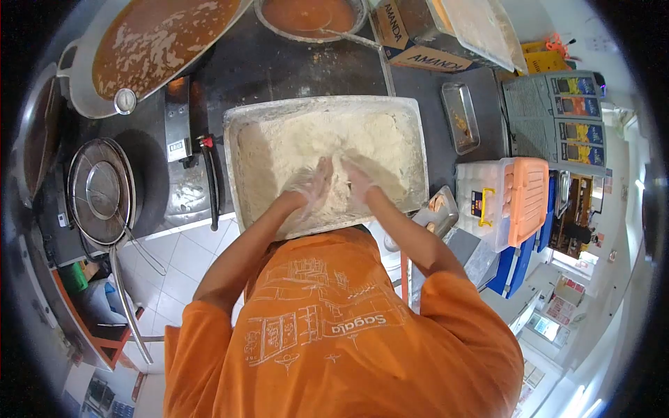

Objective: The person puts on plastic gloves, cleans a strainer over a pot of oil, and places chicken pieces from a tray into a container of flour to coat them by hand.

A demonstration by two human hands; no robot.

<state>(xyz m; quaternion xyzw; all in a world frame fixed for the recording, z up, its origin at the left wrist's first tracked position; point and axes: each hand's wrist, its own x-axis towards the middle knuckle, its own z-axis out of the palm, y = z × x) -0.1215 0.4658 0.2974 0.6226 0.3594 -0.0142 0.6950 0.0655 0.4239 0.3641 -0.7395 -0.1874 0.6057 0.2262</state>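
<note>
A dark surface (293,70) is being taken up at its middle by a large rectangular metal tray (233,174), filled almost to its rim with pale flour (279,150), and it is in this tray, directly ahead of the orange-shirted person, that the work is being done. The flour is being handled as a loose, dry, powdery mass: it is judged to be light in any one handful, soft and yielding, prone to crumbling and spilling rather than breaking, and best taken by scooping from beneath with cupped palms, not by pinching. The tray itself is judged to be stiff and, so loaded, heavy, so that it is better gripped at its two short rims. To the far left a wide pan of orange sauce (160,38) is being kept, with a round bowl (310,14) of the same colour behind the tray, and a wire strainer (101,191) is lying over a pot at the left edge. To the right a plastic box with an orange lid (526,198) is standing near a small steel tray (460,115). The left hand (315,182) and the right hand (359,180) are being pressed side by side into the flour, the fingers being half buried and coated, so whether they are clenched or spread cannot be told.
</note>
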